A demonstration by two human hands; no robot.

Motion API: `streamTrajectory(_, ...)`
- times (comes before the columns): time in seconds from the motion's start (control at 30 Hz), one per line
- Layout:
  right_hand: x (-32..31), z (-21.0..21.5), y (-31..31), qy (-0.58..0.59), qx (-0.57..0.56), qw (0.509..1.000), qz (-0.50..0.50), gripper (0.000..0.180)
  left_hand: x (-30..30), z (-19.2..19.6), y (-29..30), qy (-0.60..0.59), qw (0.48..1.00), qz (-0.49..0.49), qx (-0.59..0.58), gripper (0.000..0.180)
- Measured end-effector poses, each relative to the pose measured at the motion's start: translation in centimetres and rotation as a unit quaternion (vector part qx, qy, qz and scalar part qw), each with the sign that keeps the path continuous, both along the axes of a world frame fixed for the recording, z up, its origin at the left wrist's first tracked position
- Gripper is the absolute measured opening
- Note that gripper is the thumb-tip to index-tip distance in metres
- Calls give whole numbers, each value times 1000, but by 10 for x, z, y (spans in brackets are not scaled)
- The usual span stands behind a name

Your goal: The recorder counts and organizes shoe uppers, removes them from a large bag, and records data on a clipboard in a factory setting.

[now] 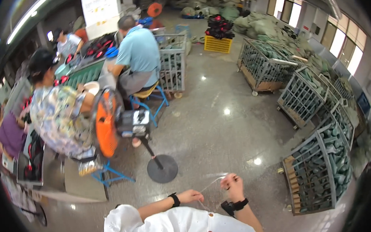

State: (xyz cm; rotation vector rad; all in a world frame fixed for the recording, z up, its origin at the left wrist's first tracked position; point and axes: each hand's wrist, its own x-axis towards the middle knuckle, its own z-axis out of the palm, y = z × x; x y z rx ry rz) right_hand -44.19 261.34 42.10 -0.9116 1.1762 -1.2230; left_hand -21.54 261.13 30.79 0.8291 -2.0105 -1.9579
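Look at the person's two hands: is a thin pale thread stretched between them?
Yes: a thin pale thread runs from the left hand up to the raised right hand, pinched by both.

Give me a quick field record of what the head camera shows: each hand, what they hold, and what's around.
left hand: closed, pinching one end of a thin pale string, black wristband on the wrist
right hand: raised, fingers closed on the other end of the string, black watch on the wrist
string: runs between both hands above a white garment
ahead left: orange pedestal fan on a round black base
right side: wire cage carts full of dark green pieces
co-workers: seated people at a bench, far left
floor: glossy grey
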Motion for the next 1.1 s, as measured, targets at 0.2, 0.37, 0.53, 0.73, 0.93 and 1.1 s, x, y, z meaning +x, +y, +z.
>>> streamTrajectory(0.2,-100,-35,-168,-18,14,995,-98,26,-25,-48,-141,76,946,263,172,31)
streamTrajectory(0.37,-173,-94,-257,175,277,938,110,16,-117,4,-321,374,714,457,376,26)
streamTrajectory(0.53,-229,-104,-355,-64,364,929,-6,25,-181,52,-508,485,703,240,461,22)
streamTrajectory(0.73,-300,-60,-530,36,308,942,-125,20,-169,268,-718,324,903,213,-185,25)
streamTrajectory(0.93,-308,65,-856,95,-187,971,118,19,-150,467,-853,306,915,-177,-196,26)
streamTrajectory(1.1,-219,248,-1064,-174,-500,728,436,22,-162,456,-965,412,871,-160,-216,15)
